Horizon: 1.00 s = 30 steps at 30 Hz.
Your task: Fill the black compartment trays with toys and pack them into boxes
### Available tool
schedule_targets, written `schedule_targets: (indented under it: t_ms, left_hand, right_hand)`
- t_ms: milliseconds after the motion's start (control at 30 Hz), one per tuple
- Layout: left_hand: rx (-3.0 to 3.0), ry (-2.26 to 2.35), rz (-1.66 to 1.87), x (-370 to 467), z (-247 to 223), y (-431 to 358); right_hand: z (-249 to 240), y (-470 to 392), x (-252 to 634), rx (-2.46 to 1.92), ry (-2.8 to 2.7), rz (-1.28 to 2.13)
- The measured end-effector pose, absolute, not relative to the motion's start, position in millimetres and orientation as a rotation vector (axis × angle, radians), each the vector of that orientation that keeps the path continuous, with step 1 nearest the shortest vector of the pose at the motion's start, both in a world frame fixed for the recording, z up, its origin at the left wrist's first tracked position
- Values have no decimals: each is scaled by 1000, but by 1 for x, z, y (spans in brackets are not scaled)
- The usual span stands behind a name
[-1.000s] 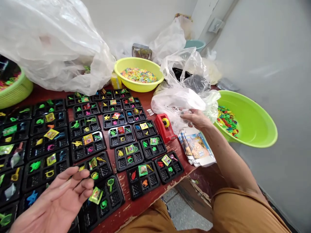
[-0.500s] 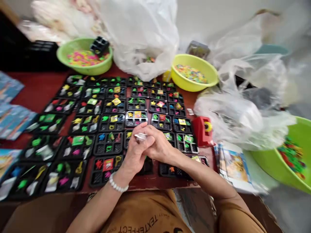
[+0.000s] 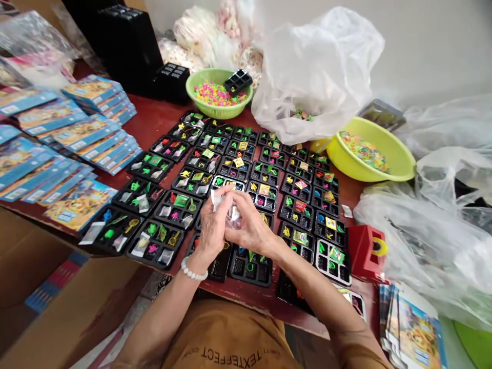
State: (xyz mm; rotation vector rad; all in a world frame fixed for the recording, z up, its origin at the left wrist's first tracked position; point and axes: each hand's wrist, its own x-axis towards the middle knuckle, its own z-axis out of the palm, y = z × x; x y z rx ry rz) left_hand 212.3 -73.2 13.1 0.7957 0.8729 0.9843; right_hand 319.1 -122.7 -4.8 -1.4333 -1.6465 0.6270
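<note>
My left hand and my right hand meet over the middle of the table, fingers closed around small white packets. One packet corner pokes out past my left fingers; how many there are is hidden. Beneath and around my hands lie rows of black compartment trays holding small coloured plastic toys and little sachets. Trays toward the left, such as the one with a pink piece, also have white packets in them. A white bead bracelet circles my left wrist.
Stacks of blue picture boxes stand at left, with black trays piled behind. A green basket and a yellow bowl hold small pieces. Plastic bags bulge at the back and right. A red tape dispenser sits near the right edge.
The view has swung left, bringing the box stacks into sight. My hands have parted slightly from their clasp, showing more of the white packets between them.
</note>
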Motion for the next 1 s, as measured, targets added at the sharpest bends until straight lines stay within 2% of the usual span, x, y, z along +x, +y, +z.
schedule_targets:
  t_ms: [433,667,833,1000]
  left_hand:
    - [705,813,1002,205,9,-57]
    - [799,713,832,206,10,-62]
    - [989,725,861,218,4,-68]
    - [843,706,850,228,11,-70]
  right_hand:
    - [8,-126,318,-1385,-924,1040]
    - [3,-127,334,-1533,-1181,755]
    - [2,-123,337,-1552,-1442,535]
    - [6,-118,336,-1620,-1490,420]
